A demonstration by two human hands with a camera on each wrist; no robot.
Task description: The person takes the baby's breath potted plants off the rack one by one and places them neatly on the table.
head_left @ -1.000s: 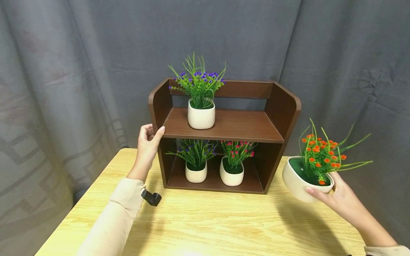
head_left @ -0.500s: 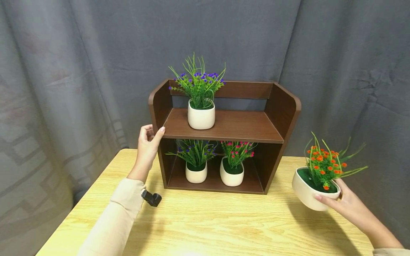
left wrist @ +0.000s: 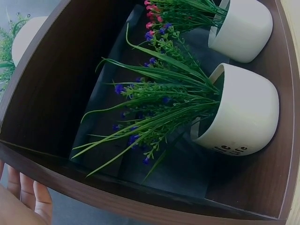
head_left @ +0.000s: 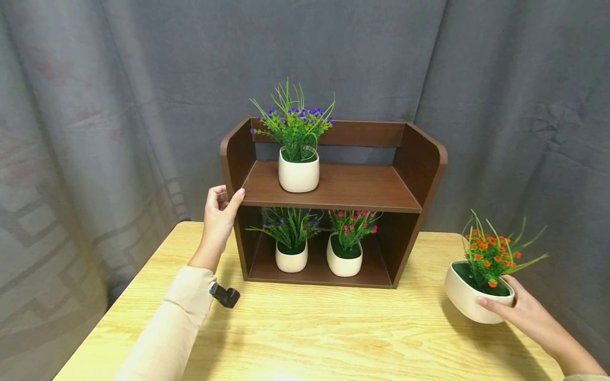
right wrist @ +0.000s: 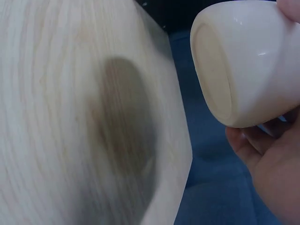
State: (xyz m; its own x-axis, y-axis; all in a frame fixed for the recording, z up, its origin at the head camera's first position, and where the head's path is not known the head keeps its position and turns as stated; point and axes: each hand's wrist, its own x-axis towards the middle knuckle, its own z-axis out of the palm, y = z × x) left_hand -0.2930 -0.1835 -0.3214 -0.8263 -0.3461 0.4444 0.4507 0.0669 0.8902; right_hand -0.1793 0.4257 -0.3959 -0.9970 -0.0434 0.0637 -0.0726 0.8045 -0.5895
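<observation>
My left hand [head_left: 218,218] grips the left side panel of a dark brown two-tier shelf [head_left: 367,185]. Its thumb lies on the front edge, and curled fingers [left wrist: 27,190] show outside the panel in the left wrist view. At the right, my right hand [head_left: 530,312] holds a white potted plant with orange flowers [head_left: 472,297] by the pot's sides. The pot is tilted and raised above the table; its underside and a shadow below show in the right wrist view. A purple-flowered potted plant [head_left: 299,174] stands on the upper tier, left of middle.
On the lower tier sit another purple-flowered potted plant [head_left: 292,259] and a pink-flowered one [head_left: 345,262], side by side. The shelf stands on a light wooden table [head_left: 305,328], whose right edge passes near my right hand. Grey curtains [head_left: 352,58] hang behind.
My right hand has moved the orange-flowered potted plant down and to the right, away from the shelf. My left hand has stayed on the shelf's side.
</observation>
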